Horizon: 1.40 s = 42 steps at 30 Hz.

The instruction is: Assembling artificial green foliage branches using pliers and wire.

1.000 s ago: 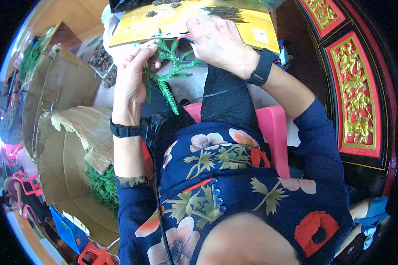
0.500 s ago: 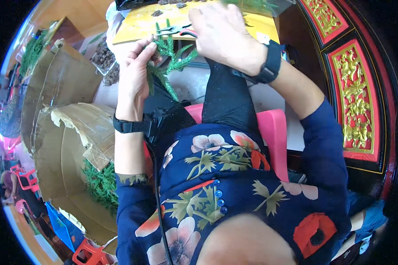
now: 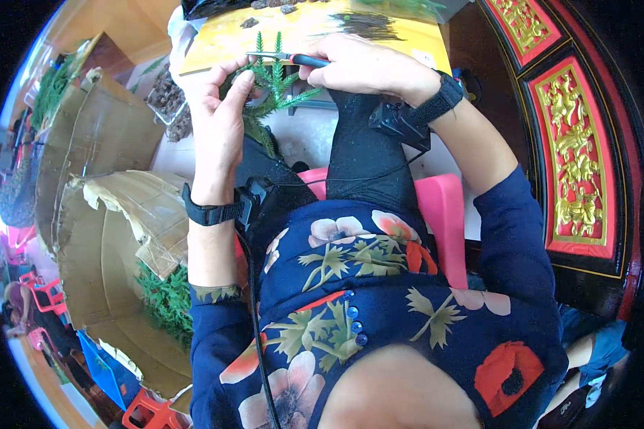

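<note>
Above my lap, my left hand (image 3: 220, 104) is closed in a pinch on a green needle-leaved sprig (image 3: 274, 94) with several side shoots. Whether the sprig is real or plastic I cannot tell. My right hand (image 3: 372, 66) is wrapped round the dark-and-red handles of long-nosed pliers (image 3: 285, 56). Their metal jaws point left across the sprig's upper shoots, close to my left fingertips. The tip and the stem inside my left fingers are partly hidden.
Ahead is a yellow tabletop (image 3: 225, 44) with dark thin strands (image 3: 368, 26) and brown clumps (image 3: 249, 23). A torn cardboard box (image 3: 96, 250) at my left holds green sprigs (image 3: 163, 297). A clear tray (image 3: 166, 100) of brown clumps stands beyond it. A carved red-and-gold panel (image 3: 578, 157) is at right.
My right hand has moved slightly down, uncovering the dark strands on the table, and the pliers' handles now show more. The sprig has turned a little in my left hand.
</note>
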Tool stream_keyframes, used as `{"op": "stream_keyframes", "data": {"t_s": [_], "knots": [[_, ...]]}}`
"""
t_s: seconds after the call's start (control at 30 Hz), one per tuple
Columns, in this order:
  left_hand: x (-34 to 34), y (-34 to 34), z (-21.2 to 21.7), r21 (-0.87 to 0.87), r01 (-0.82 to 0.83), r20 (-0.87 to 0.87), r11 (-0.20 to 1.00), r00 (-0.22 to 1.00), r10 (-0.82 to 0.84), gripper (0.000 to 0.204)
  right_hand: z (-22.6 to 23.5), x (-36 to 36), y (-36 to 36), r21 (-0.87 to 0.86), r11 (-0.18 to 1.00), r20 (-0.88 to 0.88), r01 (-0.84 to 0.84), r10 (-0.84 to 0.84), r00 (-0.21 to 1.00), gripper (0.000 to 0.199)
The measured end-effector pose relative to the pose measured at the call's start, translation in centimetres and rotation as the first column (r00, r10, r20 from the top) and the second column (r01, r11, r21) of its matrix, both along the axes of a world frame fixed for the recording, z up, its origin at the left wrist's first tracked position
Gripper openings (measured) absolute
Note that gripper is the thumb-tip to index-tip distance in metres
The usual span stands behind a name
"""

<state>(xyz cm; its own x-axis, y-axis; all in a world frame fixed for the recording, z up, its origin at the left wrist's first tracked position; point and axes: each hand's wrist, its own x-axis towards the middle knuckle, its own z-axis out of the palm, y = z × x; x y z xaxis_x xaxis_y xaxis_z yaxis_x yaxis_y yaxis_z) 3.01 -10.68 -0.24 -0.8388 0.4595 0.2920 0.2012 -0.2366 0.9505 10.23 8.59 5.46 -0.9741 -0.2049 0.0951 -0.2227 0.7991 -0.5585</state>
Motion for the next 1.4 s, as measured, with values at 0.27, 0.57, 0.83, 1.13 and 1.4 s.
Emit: {"op": "stream_keyframes", "data": {"t_s": [0.27, 0.57, 0.83, 1.13, 1.4], "knots": [[0.3, 0.2, 0.0, 0.000, 0.010, 0.010, 1.000, 1.000, -0.010, 0.026, 0.5, 0.0, 0.2, -0.069, 0.997, 0.182, 0.032, -0.019, 0.983, 0.032], [0.5, 0.1, 0.4, 0.015, 0.043, 0.105, 0.999, 0.993, -0.045, 0.026, -0.6, -0.4, 0.8, -0.149, 0.989, 0.273, 0.018, 0.024, 0.962, 0.038], [0.3, -0.2, 0.6, -0.011, 0.068, 0.043, 0.998, 0.997, -0.068, 0.027, 0.0, -0.2, 0.6, -0.275, 0.961, 0.355, 0.008, 0.094, 0.930, 0.025], [0.3, -0.2, 0.7, -0.015, 0.050, 0.039, 0.999, 0.998, -0.050, 0.025, -0.8, -0.8, 0.2, -0.042, 0.999, 0.185, -0.010, 0.018, 0.982, 0.031], [0.6, 0.0, 0.9, -0.020, 0.040, 0.034, 0.999, 0.999, -0.039, 0.024, -1.7, -0.9, 1.0, 0.030, 0.985, -0.140, -0.170, 0.173, 0.975, 0.033]]}}
